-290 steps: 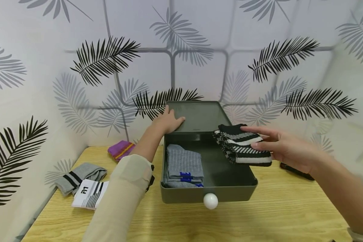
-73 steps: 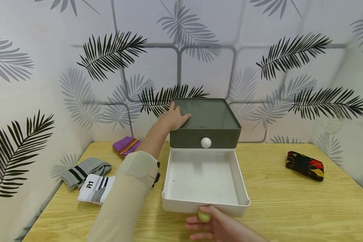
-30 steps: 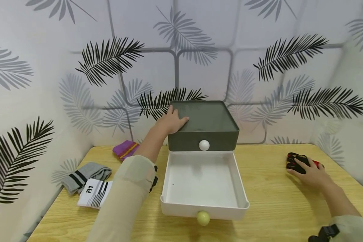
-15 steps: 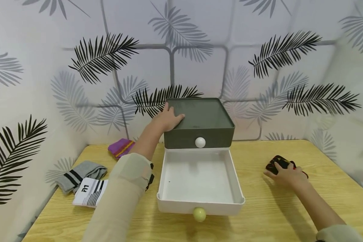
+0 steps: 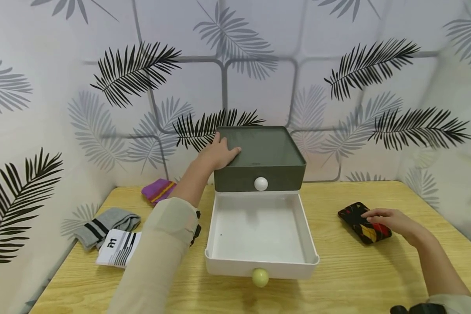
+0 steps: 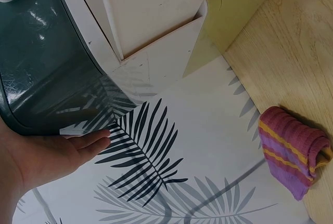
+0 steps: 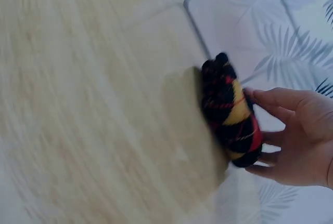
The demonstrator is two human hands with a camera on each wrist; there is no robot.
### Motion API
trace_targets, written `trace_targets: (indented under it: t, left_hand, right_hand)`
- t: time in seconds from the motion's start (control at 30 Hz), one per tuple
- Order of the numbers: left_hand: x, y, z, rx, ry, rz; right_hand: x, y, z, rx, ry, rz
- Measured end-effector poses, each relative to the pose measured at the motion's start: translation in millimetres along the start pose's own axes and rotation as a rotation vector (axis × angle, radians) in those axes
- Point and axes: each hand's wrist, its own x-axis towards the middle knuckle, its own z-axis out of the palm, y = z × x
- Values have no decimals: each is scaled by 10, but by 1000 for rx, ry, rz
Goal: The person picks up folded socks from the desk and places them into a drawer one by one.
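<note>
A small two-tier drawer box stands mid-table, its dark grey upper drawer [image 5: 239, 180] pushed in and its white lower drawer [image 5: 259, 229] pulled out, bare inside. My left hand [image 5: 216, 155] rests on the left edge of the box's dark top [image 5: 264, 146], fingers spread; the left wrist view shows the same hand [image 6: 52, 159] along that edge. To the right of the box lies a folded argyle sock bundle [image 5: 363, 223] in black, red and yellow. My right hand [image 5: 396, 224] reaches over its right end with loose fingers; in the right wrist view the fingertips touch the bundle [image 7: 231, 115].
On the table's left side lie a grey sock [image 5: 107, 224] with black stripes, a white sock [image 5: 117, 248] partly hidden by my left sleeve, and a purple sock [image 5: 158, 191]. A yellow-green knob [image 5: 260, 277] sticks out from the lower drawer's front. Patterned cloth surrounds the table.
The upper drawer, with grey socks inside earlier, is now in, and the lower one is out. My right hand shifted the argyle sock bundle left, then loosened its fingers. The left hand stayed.
</note>
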Motion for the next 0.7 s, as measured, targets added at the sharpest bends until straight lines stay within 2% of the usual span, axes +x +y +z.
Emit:
trace_targets:
  t: [0.13,0.37,0.57,0.7]
  left_hand:
    - [-5,8,-11,0,-4,1]
    - [-12,8,-33,-12,1,-4]
    - [-12,4,-23,-14,-9,-10]
    - [-19,2,-26,-16,-8,-8]
  right_hand:
    - [73,136,13,129,-66,-3]
    - [167,99,-21,0,-59,-5]
    - [190,143,-5,-48,-10,-25]
    - [188,197,33,-37,38,-49]
